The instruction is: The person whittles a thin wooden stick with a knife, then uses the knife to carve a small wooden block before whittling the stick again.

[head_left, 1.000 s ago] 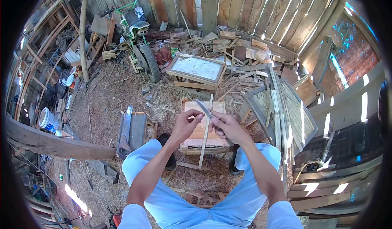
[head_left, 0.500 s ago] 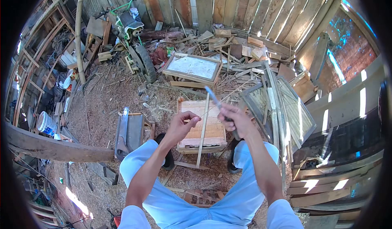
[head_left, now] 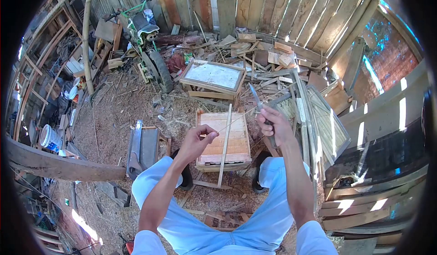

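My left hand (head_left: 199, 143) is closed in a pinch on one end of a thin wooden stick (head_left: 236, 121), which slants up to the right. In my right hand (head_left: 276, 124) is a knife (head_left: 256, 96), its blade pointing up and away and its handle partly hidden by the fingers. The stick's far end comes close to the knife; I cannot tell whether they touch. Beneath both hands stands a low wooden box (head_left: 233, 154) with a slatted top, between my legs. A long narrow wood strip (head_left: 225, 151) lies across it.
A handsaw (head_left: 134, 157) rests on a small bench (head_left: 149, 146) at the left. Beyond the box stands a framed tray (head_left: 213, 75) with a white surface. Scrap wood (head_left: 255, 55), a small motorbike (head_left: 154, 64) and leaning wooden panels (head_left: 325, 123) surround the space.
My right hand has moved right and slightly nearer with the knife, away from my left hand. The left hand shifted a little left, and more of the stick shows between them.
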`<state>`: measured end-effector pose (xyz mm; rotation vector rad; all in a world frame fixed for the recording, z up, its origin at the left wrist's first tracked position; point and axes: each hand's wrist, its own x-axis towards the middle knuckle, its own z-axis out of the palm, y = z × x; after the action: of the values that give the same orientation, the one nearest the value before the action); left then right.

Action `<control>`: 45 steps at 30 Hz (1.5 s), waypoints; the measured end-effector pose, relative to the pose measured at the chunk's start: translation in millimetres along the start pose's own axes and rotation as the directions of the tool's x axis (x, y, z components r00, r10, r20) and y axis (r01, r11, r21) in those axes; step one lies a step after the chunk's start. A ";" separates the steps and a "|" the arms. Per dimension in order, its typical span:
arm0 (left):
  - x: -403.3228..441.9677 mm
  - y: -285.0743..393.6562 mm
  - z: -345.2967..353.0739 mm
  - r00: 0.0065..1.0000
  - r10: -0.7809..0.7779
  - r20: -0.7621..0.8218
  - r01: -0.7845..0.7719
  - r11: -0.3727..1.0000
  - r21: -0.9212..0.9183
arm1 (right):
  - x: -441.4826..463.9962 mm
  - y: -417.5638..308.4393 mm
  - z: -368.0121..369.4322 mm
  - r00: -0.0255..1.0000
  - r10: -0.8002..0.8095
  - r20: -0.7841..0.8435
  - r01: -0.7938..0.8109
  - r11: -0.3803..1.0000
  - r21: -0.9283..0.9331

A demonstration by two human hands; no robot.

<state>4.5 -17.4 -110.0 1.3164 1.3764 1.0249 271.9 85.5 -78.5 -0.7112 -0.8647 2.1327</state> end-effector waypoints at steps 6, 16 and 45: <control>-1.1 10.3 6.5 0.999 -0.042 0.030 0.043 0.999 -0.032 | -1.0 34.5 18.4 0.985 0.166 0.042 -0.159 0.977 -0.139; 1.6 0.3 -20.2 0.994 -0.031 0.109 0.036 0.998 -0.044 | -2.4 6.1 6.7 0.996 0.085 -0.014 -0.086 0.994 -0.066; -8.4 18.1 -58.1 0.994 -0.107 0.036 0.097 0.972 0.214 | -7.1 -31.9 -33.4 0.951 -0.201 -0.233 0.192 0.979 -0.062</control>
<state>-48.6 -22.5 -79.6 1.3990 1.5339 0.7893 312.4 108.5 -73.8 -0.8449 -0.8122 1.8157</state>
